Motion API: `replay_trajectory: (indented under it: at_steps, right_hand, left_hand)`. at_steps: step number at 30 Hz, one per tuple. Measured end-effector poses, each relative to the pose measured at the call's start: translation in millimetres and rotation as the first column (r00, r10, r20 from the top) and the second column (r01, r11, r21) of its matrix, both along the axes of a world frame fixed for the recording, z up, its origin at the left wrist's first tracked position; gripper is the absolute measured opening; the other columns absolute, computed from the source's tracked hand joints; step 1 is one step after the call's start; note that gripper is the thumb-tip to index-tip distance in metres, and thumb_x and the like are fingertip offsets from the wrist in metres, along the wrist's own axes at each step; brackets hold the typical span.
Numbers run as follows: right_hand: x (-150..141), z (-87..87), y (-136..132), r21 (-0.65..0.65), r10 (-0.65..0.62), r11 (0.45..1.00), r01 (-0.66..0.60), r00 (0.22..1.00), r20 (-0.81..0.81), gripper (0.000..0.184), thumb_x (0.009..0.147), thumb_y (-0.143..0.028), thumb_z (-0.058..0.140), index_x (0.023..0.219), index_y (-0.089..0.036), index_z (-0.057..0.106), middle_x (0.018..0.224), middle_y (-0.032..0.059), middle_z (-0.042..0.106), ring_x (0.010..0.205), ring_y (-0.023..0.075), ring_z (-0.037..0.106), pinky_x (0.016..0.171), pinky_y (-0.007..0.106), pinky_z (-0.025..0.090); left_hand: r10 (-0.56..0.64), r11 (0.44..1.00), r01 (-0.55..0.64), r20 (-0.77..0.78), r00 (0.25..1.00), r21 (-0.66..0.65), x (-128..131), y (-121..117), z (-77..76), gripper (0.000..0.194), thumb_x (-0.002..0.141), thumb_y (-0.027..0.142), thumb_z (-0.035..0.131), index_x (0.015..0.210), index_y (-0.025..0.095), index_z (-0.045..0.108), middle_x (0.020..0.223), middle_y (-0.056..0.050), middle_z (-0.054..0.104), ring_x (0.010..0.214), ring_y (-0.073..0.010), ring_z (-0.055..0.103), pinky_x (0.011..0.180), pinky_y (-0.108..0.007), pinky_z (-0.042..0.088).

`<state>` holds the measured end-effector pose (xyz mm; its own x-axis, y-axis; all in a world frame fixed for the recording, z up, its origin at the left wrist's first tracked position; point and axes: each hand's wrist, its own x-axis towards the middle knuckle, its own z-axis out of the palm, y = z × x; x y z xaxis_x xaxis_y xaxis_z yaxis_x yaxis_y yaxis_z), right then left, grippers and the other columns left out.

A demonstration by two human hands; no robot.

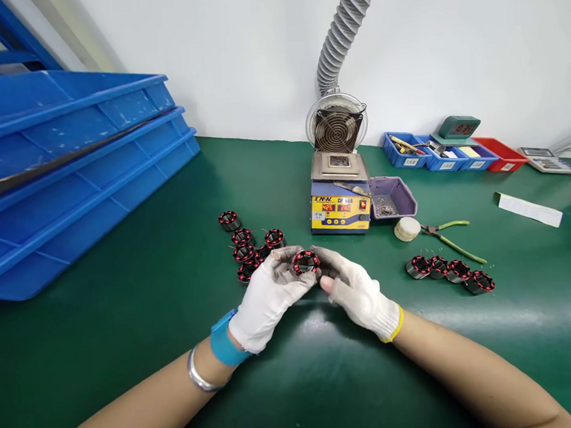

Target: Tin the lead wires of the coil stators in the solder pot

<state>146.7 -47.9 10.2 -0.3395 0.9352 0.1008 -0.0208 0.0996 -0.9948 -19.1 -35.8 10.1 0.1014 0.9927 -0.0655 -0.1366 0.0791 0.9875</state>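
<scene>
In front of me, a motor stator [305,263] with a dark ring and red-and-black windings is held up off the table. My left hand [276,293], in a white glove with a blue wrist strap, grips it between thumb and fingers. My right hand [357,290], in a white glove with a yellow cuff, has its fingers at the stator's right side, with a bare thumb tip showing. Whatever lies between those right fingertips is too small to make out. Behind my left hand stands a group of similar stators [243,253]. Several more stators [459,271] form a row on the right.
A solder pot [339,200] with lit displays stands ahead, below a fan [336,131] and grey duct [348,27]. Beside it are a purple tray [406,199], round white pad [407,229] and green-handled cutters [456,238]. Blue crates [81,163] fill the left; small bins [450,157] line the back.
</scene>
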Motion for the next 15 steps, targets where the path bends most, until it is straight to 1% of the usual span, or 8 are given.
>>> replay_trajectory:
  at_steps: [2,5,8,10,11,12,13,15]
  right_hand:
    - [-6,-0.2,-3,-0.054,-0.022,0.998,0.017,0.996,-0.090,0.047,0.089,-0.045,0.053,0.132,-0.025,0.053,0.124,0.0038,0.062,0.110,0.0214,0.060,0.092,0.037,0.052]
    - [-13,2.2,-7,-0.158,-0.088,0.986,0.061,0.981,-0.171,0.042,0.087,-0.048,0.058,0.122,-0.026,0.062,0.107,0.0015,0.068,0.106,0.0203,0.062,0.099,0.037,0.049]
    - [-14,3.9,-10,-0.255,-0.156,0.962,0.100,0.965,-0.212,0.045,0.083,-0.050,0.062,0.119,-0.023,0.062,0.102,0.0037,0.069,0.096,0.0210,0.065,0.088,0.036,0.055]
    - [-14,4.6,-10,-0.248,-0.191,0.959,0.135,0.957,-0.217,0.044,0.082,-0.048,0.064,0.118,-0.022,0.061,0.106,0.0056,0.067,0.094,0.0210,0.065,0.081,0.034,0.057]
    - [-13,5.2,-10,-0.234,-0.204,0.960,0.152,0.955,-0.217,0.043,0.081,-0.047,0.065,0.117,-0.022,0.061,0.107,0.0060,0.067,0.093,0.0206,0.065,0.078,0.033,0.057]
    - [-13,6.2,-9,-0.217,-0.214,0.962,0.168,0.954,-0.210,0.043,0.080,-0.045,0.067,0.116,-0.023,0.060,0.107,0.0060,0.067,0.091,0.0199,0.065,0.075,0.032,0.057]
    - [-12,7.5,-9,-0.200,-0.219,0.963,0.181,0.958,-0.188,0.043,0.078,-0.043,0.068,0.115,-0.023,0.060,0.106,0.0059,0.067,0.088,0.0190,0.065,0.072,0.031,0.057]
    - [-12,10.7,-9,-0.172,-0.216,0.965,0.197,0.971,-0.098,0.044,0.077,-0.039,0.069,0.116,-0.023,0.058,0.103,0.0060,0.068,0.084,0.0181,0.066,0.069,0.030,0.057]
  left_hand:
    - [0.054,0.998,-0.053,-0.023,0.998,0.038,2,1,-4.2,0.060,0.059,0.039,0.084,0.105,0.017,0.053,0.101,-0.008,0.068,0.093,-0.0222,0.067,0.087,-0.038,0.057]
    - [0.075,0.991,-0.063,-0.095,0.993,0.121,3,-1,-5.4,0.062,0.057,0.042,0.085,0.105,0.016,0.055,0.098,-0.008,0.069,0.089,-0.0229,0.068,0.084,-0.039,0.058]
    - [0.160,0.950,-0.069,-0.286,0.945,0.304,1,-4,0.3,0.057,0.058,0.045,0.083,0.103,0.018,0.060,0.105,-0.009,0.065,0.096,-0.0244,0.066,0.090,-0.040,0.056]
    - [0.232,0.902,-0.036,-0.414,0.880,0.430,-1,-6,5.6,0.050,0.061,0.045,0.081,0.100,0.020,0.064,0.111,-0.009,0.061,0.102,-0.0247,0.064,0.094,-0.039,0.055]
    - [0.256,0.883,-0.017,-0.451,0.855,0.468,-2,-7,7.8,0.051,0.062,0.045,0.080,0.103,0.020,0.064,0.116,-0.010,0.058,0.104,-0.0249,0.063,0.094,-0.039,0.054]
    - [0.265,0.871,-0.001,-0.468,0.843,0.491,-3,-8,9.3,0.059,0.060,0.046,0.081,0.110,0.020,0.062,0.125,-0.012,0.054,0.105,-0.0255,0.063,0.093,-0.038,0.055]
    - [0.259,0.864,0.015,-0.469,0.845,0.504,-4,-9,9.9,0.074,0.056,0.047,0.082,0.120,0.020,0.058,0.136,-0.015,0.046,0.106,-0.0266,0.062,0.092,-0.039,0.055]
    - [0.211,0.857,0.065,-0.464,0.861,0.511,-5,-11,7.7,0.114,0.043,0.048,0.088,0.141,0.019,0.038,0.152,-0.020,0.026,0.110,-0.0309,0.061,0.093,-0.041,0.055]
